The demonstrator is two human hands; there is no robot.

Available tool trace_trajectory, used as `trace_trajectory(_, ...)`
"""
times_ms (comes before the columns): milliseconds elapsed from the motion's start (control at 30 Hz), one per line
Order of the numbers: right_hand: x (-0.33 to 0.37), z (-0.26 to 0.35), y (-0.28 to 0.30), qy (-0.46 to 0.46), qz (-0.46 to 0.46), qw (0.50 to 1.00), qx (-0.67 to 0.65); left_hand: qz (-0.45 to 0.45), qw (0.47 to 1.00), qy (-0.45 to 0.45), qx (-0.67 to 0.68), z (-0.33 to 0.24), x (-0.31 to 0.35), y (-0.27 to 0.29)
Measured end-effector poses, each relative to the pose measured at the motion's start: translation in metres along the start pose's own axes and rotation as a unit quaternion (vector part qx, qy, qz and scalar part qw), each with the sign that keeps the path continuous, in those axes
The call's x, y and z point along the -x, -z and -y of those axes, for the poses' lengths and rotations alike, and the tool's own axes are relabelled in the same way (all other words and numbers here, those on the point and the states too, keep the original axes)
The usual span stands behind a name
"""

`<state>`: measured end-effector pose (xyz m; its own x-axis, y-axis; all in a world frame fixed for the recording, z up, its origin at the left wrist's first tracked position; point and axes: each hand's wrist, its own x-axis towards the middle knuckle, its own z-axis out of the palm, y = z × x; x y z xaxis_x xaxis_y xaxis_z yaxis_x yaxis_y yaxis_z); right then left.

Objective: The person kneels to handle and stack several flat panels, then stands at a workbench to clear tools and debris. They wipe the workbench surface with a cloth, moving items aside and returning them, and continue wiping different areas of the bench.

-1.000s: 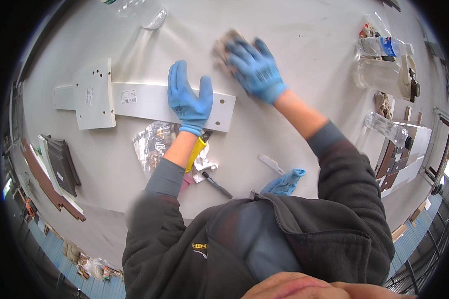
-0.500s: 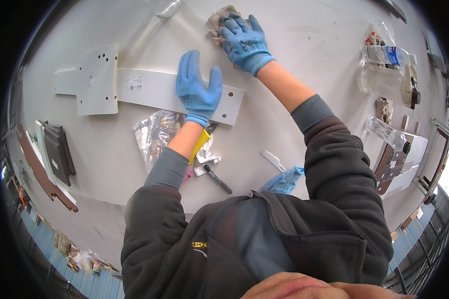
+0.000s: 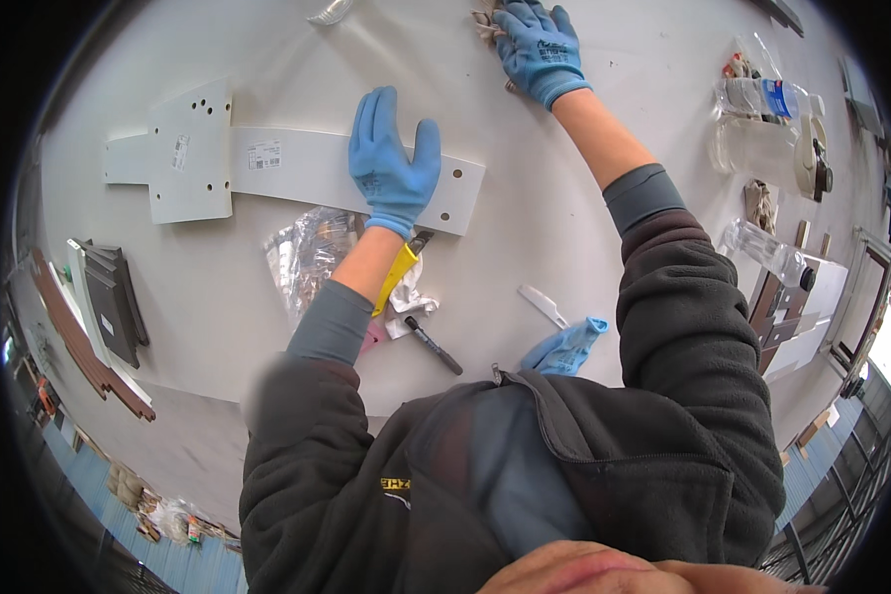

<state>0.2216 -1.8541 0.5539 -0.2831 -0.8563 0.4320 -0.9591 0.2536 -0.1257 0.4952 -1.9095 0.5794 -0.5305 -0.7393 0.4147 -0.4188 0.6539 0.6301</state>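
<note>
My left hand (image 3: 394,170), in a blue glove, lies flat with its fingers stretched on a long white panel (image 3: 307,178) near its right end. A smaller white plate with holes (image 3: 190,153) lies across that panel's left part. At the far edge my right hand (image 3: 542,51), gloved the same, presses a beige rag (image 3: 486,27) onto the table; its fingers hide most of the cloth. Just below my left wrist are a yellow-handled knife (image 3: 396,279), a crumpled white tissue (image 3: 411,297) and a clear plastic bag (image 3: 312,259) with things in it.
Near me lie a black marker (image 3: 434,346), a white scraper-like tool (image 3: 542,305) and a spare blue glove (image 3: 567,346). Clear bottles (image 3: 767,255) and a clear jug (image 3: 762,147) line the right side. Dark stacked panels (image 3: 114,302) stand at the left edge.
My right hand has slid the rag farther away and to the right across the table. The left hand stays flat on the white panel.
</note>
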Motion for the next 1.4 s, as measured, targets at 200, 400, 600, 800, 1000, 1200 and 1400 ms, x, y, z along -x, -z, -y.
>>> trace_trajectory(200,0.137,0.030,0.066,0.030,0.034,0.998,-0.045,-0.013,1.000,-0.008,0.005,0.000,-0.001,-0.001)
trace_trajectory(400,0.024,-0.024,0.024,0.005,0.037,0.999,0.008,-0.003,1.000,-0.001,-0.005,-0.002,0.000,-0.002)
trace_trajectory(600,0.062,0.032,0.040,0.008,-0.003,0.998,-0.069,0.015,0.999,-0.010,-0.038,-0.005,-0.004,-0.001)
trace_trajectory(800,0.038,0.045,0.020,0.090,0.021,0.990,-0.102,0.028,0.998,-0.002,-0.062,-0.007,-0.003,-0.001)
trace_trajectory(1000,0.022,0.020,0.010,0.006,-0.024,0.999,-0.041,0.027,0.998,-0.019,-0.044,-0.003,-0.003,-0.001)
trace_trajectory(1200,0.049,-0.126,0.026,-0.174,0.039,0.980,0.087,0.016,1.000,-0.021,-0.014,-0.001,0.000,-0.002)
trace_trajectory(1400,0.084,-0.094,0.046,-0.173,0.008,0.979,0.110,0.020,0.999,-0.022,-0.027,-0.003,-0.003,-0.001)
